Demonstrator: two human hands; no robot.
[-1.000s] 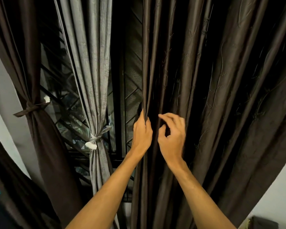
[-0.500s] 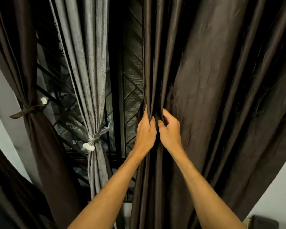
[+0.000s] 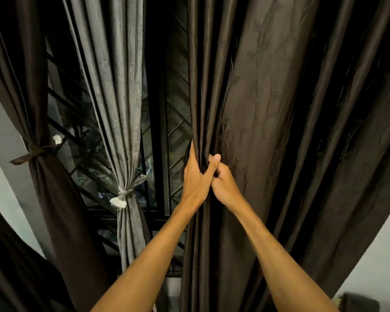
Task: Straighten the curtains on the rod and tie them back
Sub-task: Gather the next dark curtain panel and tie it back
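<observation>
A wide dark brown curtain [image 3: 268, 122] hangs loose across the right half of the view. My left hand [image 3: 195, 179] grips its gathered left-edge folds. My right hand [image 3: 223, 183] is pressed against the left one, fingers curled into the same bunch of pleats and thumb raised. A grey curtain [image 3: 115, 82] at centre left is tied back with a grey band [image 3: 126, 192]. At the far left a second dark brown curtain [image 3: 20, 91] is held by a dark tie [image 3: 32, 153]. The rod is out of view.
Behind the curtains is a window with a black metal grille [image 3: 169, 131]. A white wall [image 3: 381, 255] shows at the lower right, with a dark object [image 3: 358, 302] at the bottom corner. More dark fabric [image 3: 14, 266] hangs at the lower left.
My right hand went from reaching with spread fingers to gripping the pleats, then closed up against my left hand. The folds at the curtain's left edge are now bunched tighter.
</observation>
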